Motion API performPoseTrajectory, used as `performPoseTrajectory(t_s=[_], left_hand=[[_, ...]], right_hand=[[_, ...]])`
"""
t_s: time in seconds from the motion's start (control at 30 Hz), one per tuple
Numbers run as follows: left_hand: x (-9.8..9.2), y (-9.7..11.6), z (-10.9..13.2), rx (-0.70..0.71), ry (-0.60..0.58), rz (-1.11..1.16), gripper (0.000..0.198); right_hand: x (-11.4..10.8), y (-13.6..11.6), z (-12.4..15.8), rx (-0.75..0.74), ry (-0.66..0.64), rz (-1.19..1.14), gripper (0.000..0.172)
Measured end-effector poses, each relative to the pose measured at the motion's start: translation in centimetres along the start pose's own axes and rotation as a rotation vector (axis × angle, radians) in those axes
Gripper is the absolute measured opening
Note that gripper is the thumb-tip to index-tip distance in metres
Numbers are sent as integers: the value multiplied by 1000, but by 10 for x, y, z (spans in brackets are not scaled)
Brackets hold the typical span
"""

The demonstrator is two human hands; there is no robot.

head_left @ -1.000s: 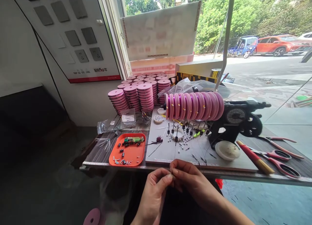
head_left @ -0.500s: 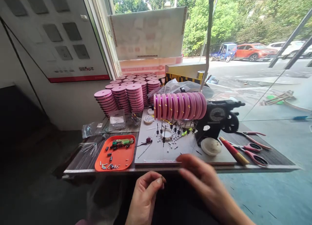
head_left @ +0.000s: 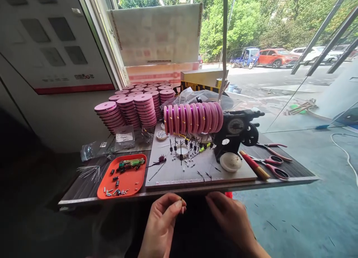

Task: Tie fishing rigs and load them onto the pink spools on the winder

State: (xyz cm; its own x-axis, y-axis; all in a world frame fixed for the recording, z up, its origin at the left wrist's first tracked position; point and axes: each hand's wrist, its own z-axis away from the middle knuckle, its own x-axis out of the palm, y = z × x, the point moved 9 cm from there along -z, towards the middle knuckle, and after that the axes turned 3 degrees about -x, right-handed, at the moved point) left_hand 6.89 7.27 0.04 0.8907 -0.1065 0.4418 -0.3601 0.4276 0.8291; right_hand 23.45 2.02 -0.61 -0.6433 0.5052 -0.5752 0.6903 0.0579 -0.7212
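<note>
My left hand (head_left: 165,219) is below the front edge of the table, its thumb and forefinger pinching a tiny dark piece too small to name. To its right, at about the same height, my right hand (head_left: 233,217) has its fingers curled with thumb and forefinger close together; what they hold, if anything, is lost in the dark. Beyond both hands lies a pale board (head_left: 167,176) with scattered white beads (head_left: 192,150), small black cylinders on thin stems (head_left: 181,157) and short dark snippets (head_left: 200,175). A black geared winder (head_left: 235,127) carries a row of pink foam spools (head_left: 192,118).
An orange tray (head_left: 127,187) with small parts lies at left beside thin white sticks (head_left: 91,172). Stacked pink spools (head_left: 144,105) stand behind. At right are a cream dish (head_left: 231,163), a red-handled brush (head_left: 253,164), scissors (head_left: 275,166) and pliers (head_left: 276,151).
My right hand has drawn down from the board's edge and its fingers have closed in. My left hand keeps its pinch. The view has turned slightly right; dark snippets now show at the board's front.
</note>
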Motion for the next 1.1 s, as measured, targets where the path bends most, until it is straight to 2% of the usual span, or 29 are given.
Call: performPoseTrajectory(t_s=[0.07,0.17,0.23,0.3,0.37,0.47,0.53,0.63,0.7,0.77,0.87,0.97,1.03,1.1], left_hand=[[0,-2,-3,-20,-20,-3,11],[9,-3,-5,-32,-95,-43,10],[21,-3,-4,-40,-191,-88,6],[35,-5,-2,-62,-289,-137,5],[45,-8,-1,-97,-350,-151,4],[46,-7,-2,-96,-324,-106,6],[36,-3,-6,-42,-231,-88,7],[19,1,-12,51,-83,-124,9],[15,4,-16,128,-43,-195,10],[19,9,-19,221,-37,-295,11],[29,14,-22,300,-40,-424,12],[39,17,-22,322,-85,-526,11],[44,21,-19,349,-124,-584,10],[47,27,-15,399,-142,-645,9]], right_hand=[[-14,-17,12,-168,126,14,8],[-28,-44,28,-401,229,65,18],[-23,-63,31,-562,173,119,20],[-12,-77,30,-705,59,165,20],[-3,-81,27,-743,-25,172,19],[1,-70,19,-606,-95,29,18],[0,-51,10,-354,-110,-205,15],[9,-15,0,142,-118,-572,21],[21,-10,-7,307,-203,-705,29],[26,-18,-19,296,-275,-720,33],[20,-27,-37,204,-258,-583,30],[15,-31,-42,176,-261,-512,28],[16,-30,-40,202,-286,-597,27],[23,-27,-37,298,-340,-803,28]])
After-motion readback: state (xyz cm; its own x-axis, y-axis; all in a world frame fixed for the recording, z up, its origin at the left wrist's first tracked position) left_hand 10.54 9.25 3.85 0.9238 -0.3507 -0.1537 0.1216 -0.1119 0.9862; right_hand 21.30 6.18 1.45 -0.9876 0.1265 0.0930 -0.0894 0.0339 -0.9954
